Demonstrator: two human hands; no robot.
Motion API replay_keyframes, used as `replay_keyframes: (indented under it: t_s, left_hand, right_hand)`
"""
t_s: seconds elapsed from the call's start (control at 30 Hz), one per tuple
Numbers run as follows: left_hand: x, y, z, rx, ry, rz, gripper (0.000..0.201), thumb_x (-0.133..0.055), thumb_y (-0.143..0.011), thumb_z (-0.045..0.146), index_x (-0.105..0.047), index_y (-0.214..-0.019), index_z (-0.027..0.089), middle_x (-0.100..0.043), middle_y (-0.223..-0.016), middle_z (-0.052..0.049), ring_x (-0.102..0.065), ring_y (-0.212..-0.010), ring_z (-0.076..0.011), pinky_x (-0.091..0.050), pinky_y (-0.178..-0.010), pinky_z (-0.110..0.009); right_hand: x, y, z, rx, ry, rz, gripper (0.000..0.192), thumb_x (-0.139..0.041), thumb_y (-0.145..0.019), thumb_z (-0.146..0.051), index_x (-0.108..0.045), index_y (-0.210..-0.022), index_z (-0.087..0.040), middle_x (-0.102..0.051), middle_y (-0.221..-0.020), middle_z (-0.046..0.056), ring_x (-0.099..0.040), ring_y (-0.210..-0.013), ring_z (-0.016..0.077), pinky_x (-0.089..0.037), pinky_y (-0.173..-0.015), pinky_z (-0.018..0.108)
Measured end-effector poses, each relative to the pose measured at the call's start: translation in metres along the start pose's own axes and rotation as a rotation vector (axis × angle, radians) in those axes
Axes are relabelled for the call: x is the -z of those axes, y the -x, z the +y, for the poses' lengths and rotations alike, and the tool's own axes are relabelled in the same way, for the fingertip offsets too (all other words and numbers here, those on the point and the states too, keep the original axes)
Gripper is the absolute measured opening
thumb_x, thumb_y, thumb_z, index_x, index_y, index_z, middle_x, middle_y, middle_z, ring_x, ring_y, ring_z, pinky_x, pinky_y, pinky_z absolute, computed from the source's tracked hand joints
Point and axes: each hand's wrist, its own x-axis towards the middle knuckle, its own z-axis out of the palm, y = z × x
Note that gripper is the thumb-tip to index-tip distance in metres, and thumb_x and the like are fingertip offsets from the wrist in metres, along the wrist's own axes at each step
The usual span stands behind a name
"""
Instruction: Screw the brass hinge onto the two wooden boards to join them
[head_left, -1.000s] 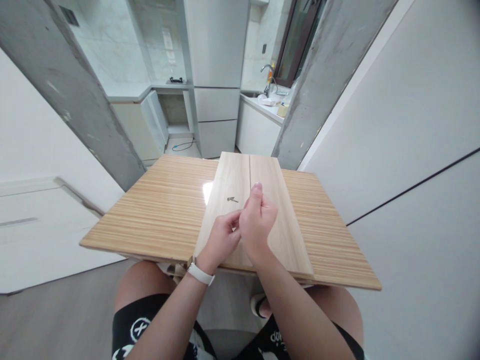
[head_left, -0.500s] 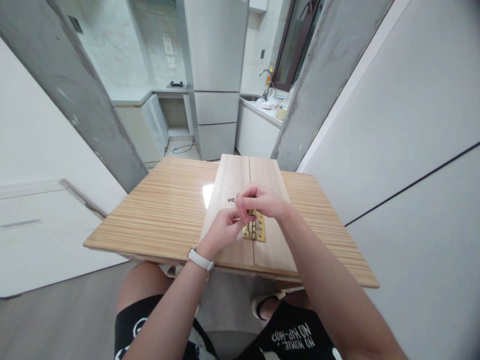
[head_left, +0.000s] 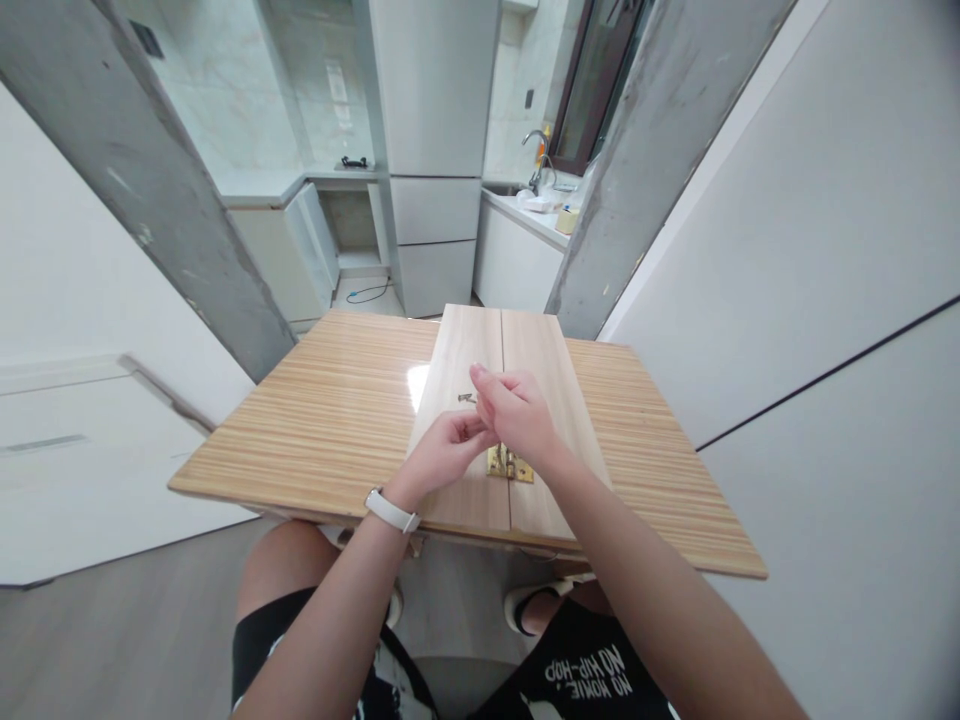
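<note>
Two pale wooden boards lie side by side, the left board (head_left: 466,345) and the right board (head_left: 536,345), with a narrow seam between them. A brass hinge (head_left: 523,471) lies across that seam near my side, its upper part covered by my hands. My left hand (head_left: 444,450) rests low over the left board, thumb and fingers pinched together beside the hinge. Just above the hinge, my right hand (head_left: 517,412) is curled closed, its thumb on top, against the left fingertips. Whatever the fingers hold is hidden. A few small screws (head_left: 466,398) lie on the left board, left of my right hand.
Beneath the boards is a wood-grain table (head_left: 337,400) with angled sides. My knees are under its near edge. Beyond it stand a fridge (head_left: 435,210), counters and a sink tap (head_left: 535,150). A white panel (head_left: 825,300) rises on the right.
My right hand has turned, from fingers bent down over the hinge to a closed fist with the thumb upward. It now covers more of the hinge. The left hand stays almost in place.
</note>
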Motion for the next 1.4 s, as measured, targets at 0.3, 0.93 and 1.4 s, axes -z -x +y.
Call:
replay_keyframes:
  t_s: [0.3,0.93,1.4]
  left_hand:
    - [-0.017,0.020,0.010,-0.040,-0.108,0.166,0.023,-0.064,-0.082,0.010,-0.080,-0.099,0.010,-0.079,-0.088,-0.006,-0.067,-0.078,-0.0181,-0.056,-0.076,-0.028]
    - [-0.002,-0.004,-0.011,0.060,0.067,0.053,0.046,-0.075,-0.092,0.054,-0.078,-0.104,0.009,-0.079,-0.105,-0.014,-0.074,-0.096,-0.0221,-0.060,-0.092,-0.037]
    - [0.002,0.016,0.000,0.020,-0.212,0.149,0.023,-0.073,-0.093,0.031,-0.082,-0.098,0.011,-0.082,-0.096,-0.010,-0.074,-0.092,-0.0245,-0.060,-0.078,-0.032]
  right_hand:
    - [-0.048,0.032,0.008,0.100,0.239,0.705,0.062,-0.041,-0.107,-0.061,-0.030,-0.058,-0.025,-0.032,-0.052,-0.002,-0.029,-0.050,0.0134,-0.019,-0.050,0.034]
    - [0.045,-0.035,0.004,-0.098,-0.155,-0.668,0.057,-0.068,-0.093,-0.057,-0.062,-0.054,-0.017,-0.059,-0.046,0.001,-0.051,-0.041,0.0118,-0.039,-0.043,0.023]
    - [0.019,-0.016,-0.019,-0.031,0.006,-0.870,0.067,-0.059,-0.098,-0.062,-0.041,-0.049,-0.020,-0.028,-0.048,-0.009,-0.021,-0.048,0.0069,-0.017,-0.046,0.024]
